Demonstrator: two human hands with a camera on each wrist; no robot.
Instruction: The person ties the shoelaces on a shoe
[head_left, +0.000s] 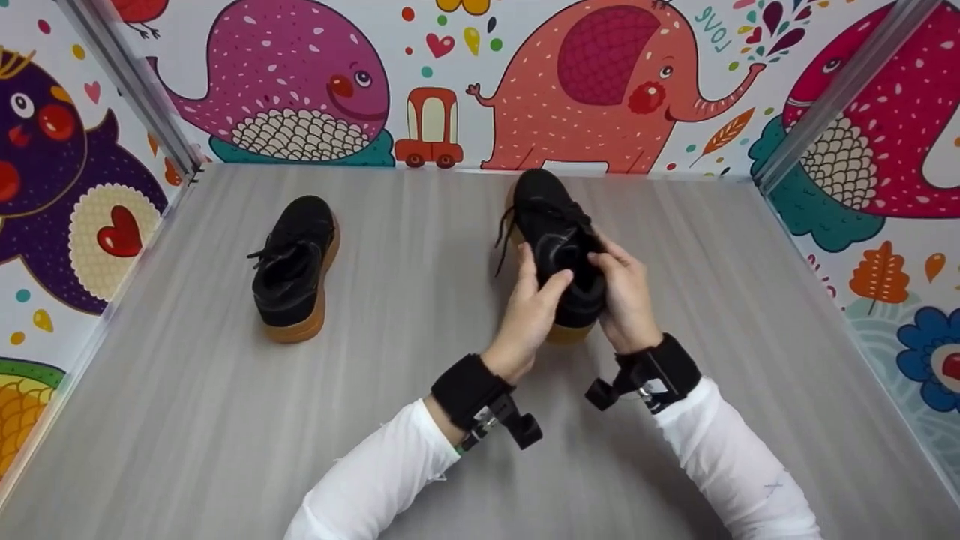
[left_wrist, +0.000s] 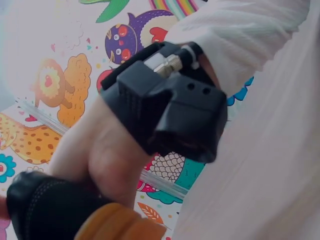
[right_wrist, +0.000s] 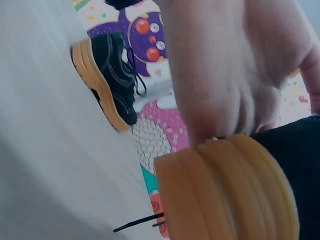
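A black lace-up shoe (head_left: 541, 201) with a tan sole is between my two hands in the head view, toe toward the back wall. My left hand (head_left: 529, 315) grips its left side, thumb at the collar of the opening. On the opposite side my right hand (head_left: 628, 296) holds the collar, fingertips at its edge. A loose lace hangs at the shoe's left. In the left wrist view, the tan sole (left_wrist: 120, 222) shows below my right hand (left_wrist: 107, 155). The right wrist view has the heel sole (right_wrist: 225, 190) covering part of my left hand (right_wrist: 225, 75).
A matching black shoe (head_left: 296, 247) stands to the left on the grey wood-grain surface (head_left: 397, 300), its toe toward the back. Printed panels (head_left: 442, 67) with cartoon animals rise at the back and both sides, joined by metal corner posts (head_left: 840, 97).
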